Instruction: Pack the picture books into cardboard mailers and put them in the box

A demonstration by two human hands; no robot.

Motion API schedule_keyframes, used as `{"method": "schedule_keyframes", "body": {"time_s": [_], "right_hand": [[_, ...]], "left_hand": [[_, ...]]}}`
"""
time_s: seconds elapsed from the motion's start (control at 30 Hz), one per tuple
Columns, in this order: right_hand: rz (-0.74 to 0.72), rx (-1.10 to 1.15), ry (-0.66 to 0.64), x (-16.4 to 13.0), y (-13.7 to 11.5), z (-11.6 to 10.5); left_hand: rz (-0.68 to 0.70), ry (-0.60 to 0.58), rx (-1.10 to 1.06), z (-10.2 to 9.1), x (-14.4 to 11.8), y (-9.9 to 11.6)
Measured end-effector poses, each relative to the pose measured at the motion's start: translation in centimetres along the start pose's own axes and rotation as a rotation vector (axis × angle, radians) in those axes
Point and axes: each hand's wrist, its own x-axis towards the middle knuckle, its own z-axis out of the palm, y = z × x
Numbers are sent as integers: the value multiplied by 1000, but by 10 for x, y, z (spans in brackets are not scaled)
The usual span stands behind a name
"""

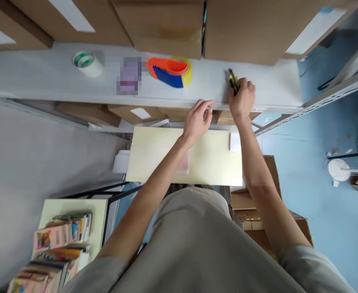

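Gripping a knife [233, 81] on the shelf [44, 77] upper right, the right hand [241, 99] has fingers curled shut, left hand [197, 120] loosely spread.

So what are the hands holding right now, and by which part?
The right hand is closed around the lower end of a yellow-and-black cutter on the shelf. The left hand holds nothing visible, its fingers loosely curled.
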Motion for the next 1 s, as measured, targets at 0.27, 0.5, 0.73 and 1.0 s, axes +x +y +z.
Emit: {"method": "schedule_keyframes", "body": {"time_s": [0.27,0.5,0.73,1.0], "right_hand": [[72,360,194,-163,-38,-1],[233,433,-230,-285,-102,77],[334,477,-423,-335,-177,132],[304,264,-670,-330,-222,188]], "left_hand": [[-665,-299,270,-26,-235,-146],[-573,-575,336,-18,-297,-186],[-464,-711,332,-33,-290,-199],[-265,-809,229,-61,-270,-247]]}}
